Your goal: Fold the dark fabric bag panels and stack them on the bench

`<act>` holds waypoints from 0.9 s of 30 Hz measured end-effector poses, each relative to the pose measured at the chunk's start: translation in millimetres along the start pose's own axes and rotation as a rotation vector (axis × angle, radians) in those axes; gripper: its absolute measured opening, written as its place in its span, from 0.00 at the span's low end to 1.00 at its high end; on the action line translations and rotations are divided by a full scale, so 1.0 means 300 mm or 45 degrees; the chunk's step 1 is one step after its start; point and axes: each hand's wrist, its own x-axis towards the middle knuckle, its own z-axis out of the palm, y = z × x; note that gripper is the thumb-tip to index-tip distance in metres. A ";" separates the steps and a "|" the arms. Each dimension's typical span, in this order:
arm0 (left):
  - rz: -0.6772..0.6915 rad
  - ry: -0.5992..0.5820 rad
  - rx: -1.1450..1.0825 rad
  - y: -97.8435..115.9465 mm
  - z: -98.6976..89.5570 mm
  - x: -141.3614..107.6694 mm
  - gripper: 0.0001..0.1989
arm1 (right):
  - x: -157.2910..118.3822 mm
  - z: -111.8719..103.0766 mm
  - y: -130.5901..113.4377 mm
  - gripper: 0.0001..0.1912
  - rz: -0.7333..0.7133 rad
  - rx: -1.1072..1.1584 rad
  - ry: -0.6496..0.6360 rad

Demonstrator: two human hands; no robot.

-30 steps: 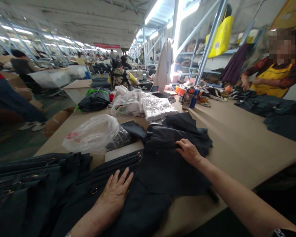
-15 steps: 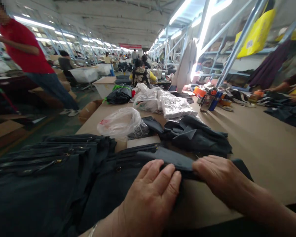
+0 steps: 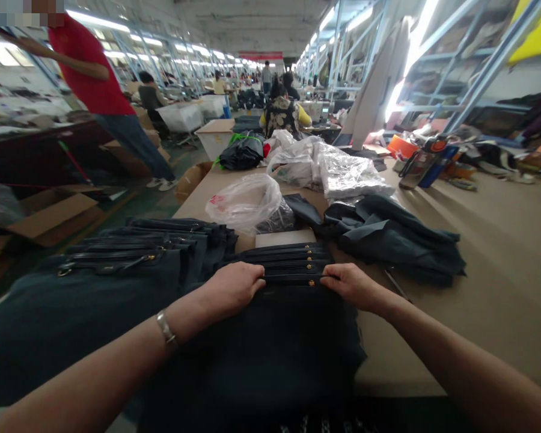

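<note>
Both hands have drawn apart since the earlier frame; fingers of my left hand and right hand pinch the zipped top edge of a dark panel, foremost of a stack on the worktop. Fingertips are partly hidden, and the panel's lower end, lost in shadow, cannot be made out.

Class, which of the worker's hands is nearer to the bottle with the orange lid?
The right hand: it is on the near side of the bottle, to its left. The left hand is also on the near side, but farther left.
</note>
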 end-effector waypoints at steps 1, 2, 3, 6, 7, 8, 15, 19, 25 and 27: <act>-0.010 0.001 0.029 -0.010 0.018 0.033 0.12 | 0.033 0.019 0.010 0.13 -0.006 -0.143 0.045; -0.018 0.002 0.056 -0.017 0.035 0.063 0.13 | 0.062 0.036 0.018 0.13 -0.001 -0.282 0.080; -0.030 -0.006 0.079 -0.020 0.050 0.089 0.13 | 0.087 0.051 0.025 0.12 0.018 -0.393 0.099; -0.063 -0.059 0.132 -0.013 0.083 0.143 0.14 | 0.138 0.089 0.049 0.13 0.099 -0.524 0.096; -0.077 -0.048 0.167 -0.004 0.092 0.150 0.14 | 0.146 0.098 0.057 0.13 0.114 -0.532 0.091; -0.085 0.004 0.216 0.008 0.102 0.151 0.14 | 0.150 0.105 0.064 0.13 0.117 -0.537 0.086; 0.308 0.168 0.299 0.126 0.209 0.093 0.19 | 0.184 0.047 0.047 0.11 0.069 -0.554 0.040; 0.290 0.081 0.251 0.140 0.229 0.091 0.21 | 0.348 -0.051 0.042 0.13 0.076 -0.514 0.237; 0.262 -0.008 0.176 0.127 0.208 0.079 0.24 | 0.614 -0.117 0.071 0.10 0.326 -0.150 0.417; 0.245 -0.049 0.081 0.112 0.195 0.077 0.23 | 0.633 -0.142 0.060 0.09 0.372 0.054 0.525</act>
